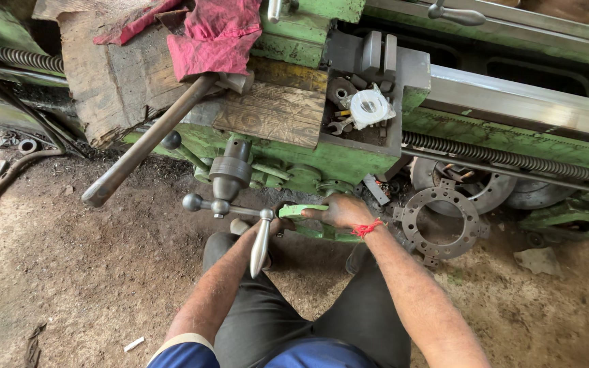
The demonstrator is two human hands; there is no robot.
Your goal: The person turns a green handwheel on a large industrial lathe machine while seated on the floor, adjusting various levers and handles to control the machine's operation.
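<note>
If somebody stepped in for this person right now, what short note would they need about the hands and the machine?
Right hand: wrapped on the green handwheel at the front of the green lathe; a red thread sits on that wrist.
Left hand: mostly hidden behind the metal crank handle; whether it grips anything cannot be told.
Nearby: long steel bar leaning out over the dirt floor, red rag on the wooden block, holed metal ring lying to the right.
Done or left: the picture does not show it.
</note>
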